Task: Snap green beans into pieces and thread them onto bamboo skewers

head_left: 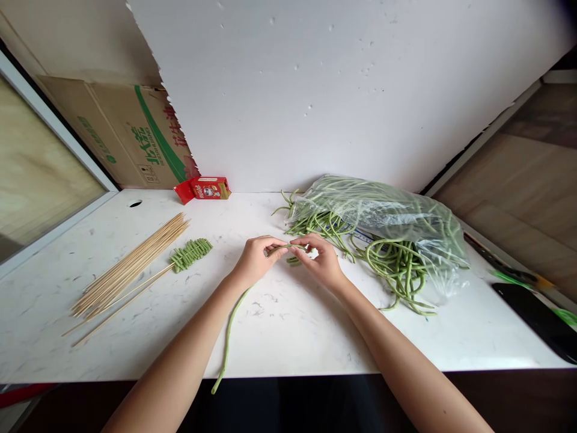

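Observation:
Both hands meet over the middle of the white table. My left hand (258, 257) pinches a long green bean (229, 337), whose tail runs under the left wrist and hangs past the front edge. Fingertips of my right hand (321, 258) grip the same bean near its far end. Small cut bean pieces (294, 261) lie just beneath, partly hidden by the right hand. Left of the hands, short bean pieces (192, 254) are threaded side by side on wooden skewers.
A bundle of wooden skewers (133, 264) lies at the left. Behind stands a small red box (211, 188). Loose long beans (401, 264) spill from a clear plastic bag (383, 207) at the right, with a black phone (534, 319) beyond. A white panel (315, 96) rises behind.

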Demonstrator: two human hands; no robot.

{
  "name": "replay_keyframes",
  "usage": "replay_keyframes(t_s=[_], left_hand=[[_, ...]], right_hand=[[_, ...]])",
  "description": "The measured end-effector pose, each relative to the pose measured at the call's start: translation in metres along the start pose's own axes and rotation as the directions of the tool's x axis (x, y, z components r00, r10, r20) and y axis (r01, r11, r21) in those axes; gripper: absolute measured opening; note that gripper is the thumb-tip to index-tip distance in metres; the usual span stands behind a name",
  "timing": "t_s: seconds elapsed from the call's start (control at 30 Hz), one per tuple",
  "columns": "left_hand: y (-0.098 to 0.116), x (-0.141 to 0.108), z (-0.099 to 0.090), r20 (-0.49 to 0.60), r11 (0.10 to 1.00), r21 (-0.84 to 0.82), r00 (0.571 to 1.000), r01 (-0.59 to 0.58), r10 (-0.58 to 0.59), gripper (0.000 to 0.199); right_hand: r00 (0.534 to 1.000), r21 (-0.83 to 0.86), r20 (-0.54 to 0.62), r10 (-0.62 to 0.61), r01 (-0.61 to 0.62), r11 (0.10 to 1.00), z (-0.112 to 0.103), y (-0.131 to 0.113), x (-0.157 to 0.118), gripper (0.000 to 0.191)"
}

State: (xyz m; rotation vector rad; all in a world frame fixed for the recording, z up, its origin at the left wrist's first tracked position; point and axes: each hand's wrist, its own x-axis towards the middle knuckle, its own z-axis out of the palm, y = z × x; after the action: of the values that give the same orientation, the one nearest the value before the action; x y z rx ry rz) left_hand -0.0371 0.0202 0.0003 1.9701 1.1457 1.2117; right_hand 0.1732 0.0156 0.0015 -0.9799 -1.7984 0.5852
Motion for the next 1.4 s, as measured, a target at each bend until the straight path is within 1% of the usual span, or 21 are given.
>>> replay_keyframes(t_s=[0.17,0.3,0.47,0.63,0.87,1.03,1.13,1.23,1.33,1.4], left_hand=[[0.0,-0.001,-0.002,0.004,0.989,0.076,0.991,-0.13,0.13,0.012],[0.001,0.0,-0.003,-0.01,0.977,0.08,0.98,-0.198,0.199,0.01],[0.001,0.0,-0.004,-0.042,0.975,0.086,0.977,-0.206,0.21,0.011],[0.0,0.0,-0.004,-0.03,0.974,0.072,0.976,-0.214,0.217,0.011],[0.003,0.0,-0.004,-0.006,0.975,0.054,0.977,-0.215,0.215,0.011],[0.003,0.0,-0.004,-0.013,0.975,0.065,0.976,-0.214,0.216,0.011],[0.003,-0.001,-0.004,-0.013,0.977,0.067,0.979,-0.204,0.205,0.014],[0.002,-0.001,-0.004,-0.006,0.98,0.047,0.981,-0.191,0.192,0.016],[-0.001,0.0,-0.006,-0.007,0.984,0.021,0.985,-0.174,0.175,0.017],[-0.004,0.002,-0.009,-0.025,0.99,0.006,0.989,-0.144,0.144,0.016]], right_hand=[[0.998,-0.017,0.057,-0.001,0.002,1.0,-0.002,-0.003,0.0,0.019],[0.997,-0.02,0.077,0.007,-0.005,1.0,-0.002,-0.004,0.0,0.02],[0.999,-0.024,0.053,-0.015,0.016,1.0,-0.002,-0.004,-0.001,0.018],[0.998,-0.024,0.045,-0.041,0.042,0.999,-0.003,-0.007,-0.001,0.013],[0.996,-0.036,0.086,-0.035,0.038,0.999,-0.003,-0.009,0.0,0.013],[0.99,-0.045,0.14,-0.03,0.036,0.998,-0.003,-0.012,0.0,0.015],[0.985,0.003,0.17,0.004,-0.005,1.0,-0.003,-0.013,0.0,0.018],[0.976,0.106,0.208,0.06,-0.083,0.991,-0.002,-0.014,-0.001,0.024],[0.956,0.233,0.275,0.104,-0.172,0.957,-0.002,-0.015,-0.001,0.029],[0.944,0.3,0.31,0.111,-0.208,0.931,-0.004,-0.016,-0.002,0.031]])
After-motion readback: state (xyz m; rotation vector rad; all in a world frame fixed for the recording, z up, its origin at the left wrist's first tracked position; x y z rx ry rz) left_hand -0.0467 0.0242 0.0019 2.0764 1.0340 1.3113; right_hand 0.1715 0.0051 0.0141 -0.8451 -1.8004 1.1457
